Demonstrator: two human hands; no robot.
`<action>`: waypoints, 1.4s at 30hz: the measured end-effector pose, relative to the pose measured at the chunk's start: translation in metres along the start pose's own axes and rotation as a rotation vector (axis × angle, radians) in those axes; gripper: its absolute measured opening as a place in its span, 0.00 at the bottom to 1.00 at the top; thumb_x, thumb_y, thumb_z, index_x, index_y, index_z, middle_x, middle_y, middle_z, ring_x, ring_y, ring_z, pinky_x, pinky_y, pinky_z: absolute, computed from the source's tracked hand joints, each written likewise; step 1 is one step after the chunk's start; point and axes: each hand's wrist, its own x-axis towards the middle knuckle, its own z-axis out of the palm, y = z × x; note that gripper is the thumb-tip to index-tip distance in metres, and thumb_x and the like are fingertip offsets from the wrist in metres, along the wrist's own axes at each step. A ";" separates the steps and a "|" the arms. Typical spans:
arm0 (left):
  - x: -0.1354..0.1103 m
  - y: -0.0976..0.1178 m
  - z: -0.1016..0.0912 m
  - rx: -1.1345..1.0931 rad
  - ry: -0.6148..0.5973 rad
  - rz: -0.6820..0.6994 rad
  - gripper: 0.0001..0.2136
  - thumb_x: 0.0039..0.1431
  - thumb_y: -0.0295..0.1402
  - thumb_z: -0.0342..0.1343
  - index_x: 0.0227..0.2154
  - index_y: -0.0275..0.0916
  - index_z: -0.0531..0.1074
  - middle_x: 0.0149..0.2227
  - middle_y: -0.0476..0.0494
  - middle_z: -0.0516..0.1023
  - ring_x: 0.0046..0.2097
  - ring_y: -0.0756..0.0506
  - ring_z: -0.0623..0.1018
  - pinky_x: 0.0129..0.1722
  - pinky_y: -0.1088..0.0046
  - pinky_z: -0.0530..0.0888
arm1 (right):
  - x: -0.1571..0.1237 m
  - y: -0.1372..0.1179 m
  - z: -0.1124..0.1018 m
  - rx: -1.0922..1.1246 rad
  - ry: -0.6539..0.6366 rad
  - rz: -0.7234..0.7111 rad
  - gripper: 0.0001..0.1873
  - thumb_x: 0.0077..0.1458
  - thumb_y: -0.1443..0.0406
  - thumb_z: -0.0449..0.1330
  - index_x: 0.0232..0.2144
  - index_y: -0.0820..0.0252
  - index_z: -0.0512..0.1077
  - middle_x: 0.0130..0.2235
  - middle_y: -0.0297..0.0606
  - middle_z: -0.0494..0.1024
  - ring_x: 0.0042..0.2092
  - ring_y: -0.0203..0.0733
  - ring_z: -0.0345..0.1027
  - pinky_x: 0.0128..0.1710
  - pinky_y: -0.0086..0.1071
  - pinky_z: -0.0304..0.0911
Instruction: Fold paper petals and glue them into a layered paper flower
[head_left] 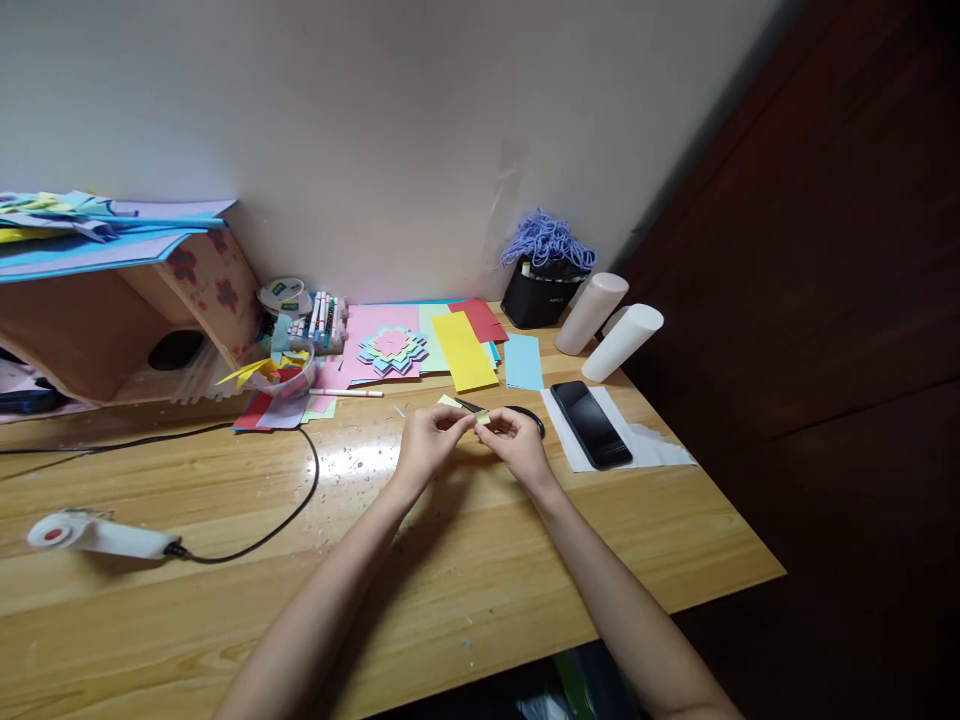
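My left hand (425, 440) and my right hand (517, 440) meet above the middle of the wooden desk (450, 560). Both pinch a small pale yellow piece of paper (480, 418) between thumbs and fingertips. Black scissors (517, 413) lie on the desk just behind my right hand, partly hidden by it. Behind the hands lie sheets of coloured paper: a yellow sheet (463, 350), a light blue strip (523, 361), a red sheet (480, 320) and a pink sheet with a layered paper flower (391, 348) on it.
A black phone (591, 423) lies on white paper at the right. Two white cylinders (607, 325) and a black holder with purple yarn (546, 270) stand at the back right. A white glue gun (97, 535) with a black cord lies at the left. Markers (322, 315), tape and a cardboard box (112, 320) stand at the back left.
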 end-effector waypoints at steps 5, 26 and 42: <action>0.000 -0.002 0.001 0.041 0.002 -0.003 0.09 0.49 0.36 0.55 0.26 0.35 0.76 0.28 0.43 0.79 0.31 0.47 0.76 0.32 0.74 0.71 | 0.000 -0.003 -0.001 -0.023 0.019 0.017 0.13 0.39 0.59 0.64 0.23 0.63 0.69 0.25 0.39 0.74 0.28 0.39 0.69 0.30 0.31 0.66; 0.006 -0.019 -0.011 0.266 -0.162 -0.064 0.14 0.48 0.42 0.53 0.24 0.34 0.73 0.23 0.45 0.74 0.26 0.49 0.70 0.23 0.77 0.62 | 0.004 0.000 -0.005 0.001 -0.138 0.054 0.12 0.42 0.59 0.62 0.26 0.63 0.70 0.25 0.36 0.74 0.27 0.37 0.69 0.29 0.31 0.67; 0.005 -0.012 -0.017 0.290 -0.226 -0.175 0.09 0.40 0.34 0.54 0.14 0.33 0.70 0.15 0.48 0.70 0.18 0.53 0.65 0.17 0.78 0.56 | 0.001 -0.001 -0.002 -0.126 -0.123 -0.100 0.11 0.43 0.59 0.61 0.25 0.63 0.72 0.24 0.37 0.75 0.26 0.36 0.68 0.28 0.30 0.65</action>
